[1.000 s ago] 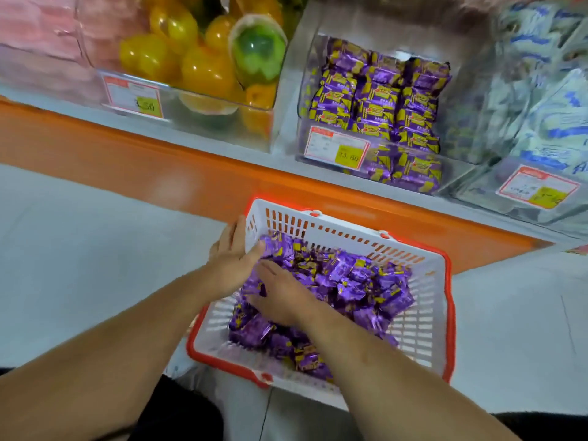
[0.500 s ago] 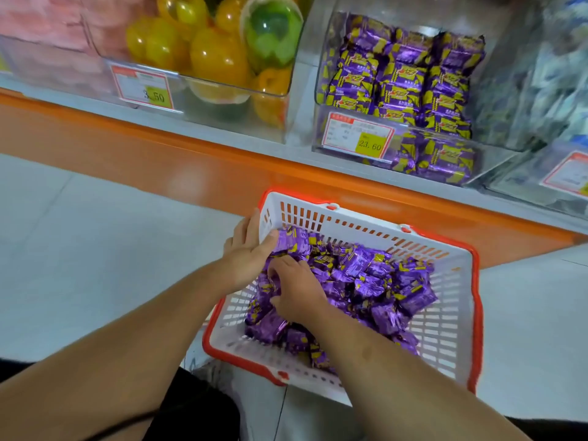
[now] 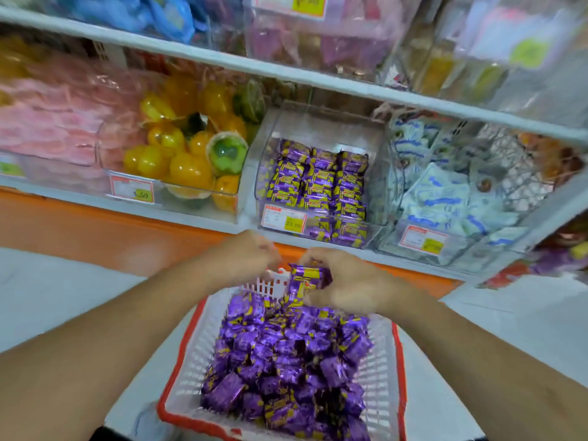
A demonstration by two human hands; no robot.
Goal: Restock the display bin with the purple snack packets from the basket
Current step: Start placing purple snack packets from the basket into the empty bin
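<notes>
now both hands out of basket (image 3: 386, 374) | right hand (image 3: 342, 281) held purple packets (image 3: 307, 278); left hand (image 3: 245, 253) curled, contents unclear | next: display bin (image 3: 318, 173)

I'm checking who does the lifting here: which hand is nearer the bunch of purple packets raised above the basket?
Right. The right hand grips the raised purple packets; the left hand is just left of them, apart, above the basket rim.

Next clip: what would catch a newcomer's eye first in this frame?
The white, red-rimmed basket at bottom centre, heaped with purple snack packets. Above its far end, the right hand grips a few packets while the left hand hovers beside it. Behind them, the clear display bin holds neat purple rows.
</notes>
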